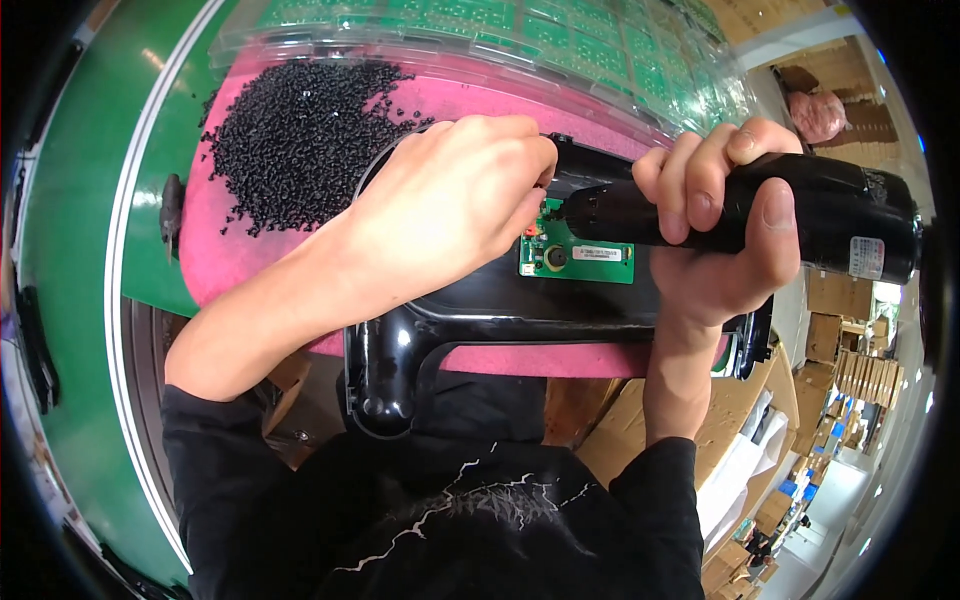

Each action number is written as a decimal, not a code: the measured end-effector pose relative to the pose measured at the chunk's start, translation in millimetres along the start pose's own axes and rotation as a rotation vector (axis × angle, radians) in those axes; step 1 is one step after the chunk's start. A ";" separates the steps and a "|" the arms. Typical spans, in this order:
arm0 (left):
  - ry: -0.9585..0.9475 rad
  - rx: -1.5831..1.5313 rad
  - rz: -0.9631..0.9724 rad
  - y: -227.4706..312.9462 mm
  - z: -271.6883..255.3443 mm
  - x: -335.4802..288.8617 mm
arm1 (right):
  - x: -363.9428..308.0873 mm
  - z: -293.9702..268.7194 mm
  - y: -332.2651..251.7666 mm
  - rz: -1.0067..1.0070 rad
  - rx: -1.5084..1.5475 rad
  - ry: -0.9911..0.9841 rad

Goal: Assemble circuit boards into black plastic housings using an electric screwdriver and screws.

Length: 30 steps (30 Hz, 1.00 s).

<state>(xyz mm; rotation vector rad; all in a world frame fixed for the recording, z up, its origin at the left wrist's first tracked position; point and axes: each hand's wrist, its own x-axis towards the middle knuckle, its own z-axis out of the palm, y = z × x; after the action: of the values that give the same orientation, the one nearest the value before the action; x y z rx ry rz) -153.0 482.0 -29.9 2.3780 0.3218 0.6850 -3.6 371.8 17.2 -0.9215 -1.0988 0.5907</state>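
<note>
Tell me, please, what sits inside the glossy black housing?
A small green circuit board lies inside the black housing; the left hand covers its upper left corner.

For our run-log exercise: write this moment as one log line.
left hand: on green circuit board | right hand: grips black power screwdriver | board in black housing | black screws on pink mat

My two hands, the left hand (450,205) and the right hand (715,235), are bare, without gloves or rings. Below them, black sleeves (215,450) are pushed up past my wrists. My black top (470,520) carries thin white crack-like lines across its chest.
</note>
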 end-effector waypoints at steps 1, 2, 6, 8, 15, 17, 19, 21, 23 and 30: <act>-0.016 0.001 -0.014 0.4 -0.1 -0.3 | -0.1 -0.5 0.1 -0.002 0.002 -0.011; -0.016 0.001 -0.015 0.8 -0.6 -0.2 | -0.2 -0.9 0.0 -0.004 0.005 -0.022; -0.023 0.054 -0.017 -0.3 0.5 -0.5 | -0.3 -2.3 -0.4 -0.002 0.023 -0.049; -0.012 0.077 0.002 -1.0 0.8 -1.0 | -0.3 -2.1 0.0 -0.015 0.007 -0.031; -0.026 0.088 -0.032 -1.0 0.1 -1.4 | 3.0 -4.0 3.0 -0.062 0.117 -0.093; -0.015 0.094 -0.022 -1.0 -0.2 -2.1 | 0.2 1.9 -0.7 -0.010 0.031 -0.027; -0.036 0.074 -0.012 -2.9 0.0 -2.1 | 2.8 -0.9 1.8 -0.028 0.070 -0.071; -0.001 0.046 0.008 -6.7 4.6 -2.0 | 5.7 -2.0 5.5 -0.040 0.102 -0.110; 0.036 0.036 0.026 -5.4 6.6 -4.1 | 9.3 0.6 1.1 0.058 -0.005 -0.208; -0.022 0.029 -0.032 3.3 0.2 -2.0 | 14.3 7.4 0.0 0.078 -0.149 -0.294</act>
<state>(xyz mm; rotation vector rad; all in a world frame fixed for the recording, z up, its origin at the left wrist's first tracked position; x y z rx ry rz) -154.3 478.7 -28.7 2.4009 0.3615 0.6431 -5.3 385.6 25.3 -1.0310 -1.3899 0.7321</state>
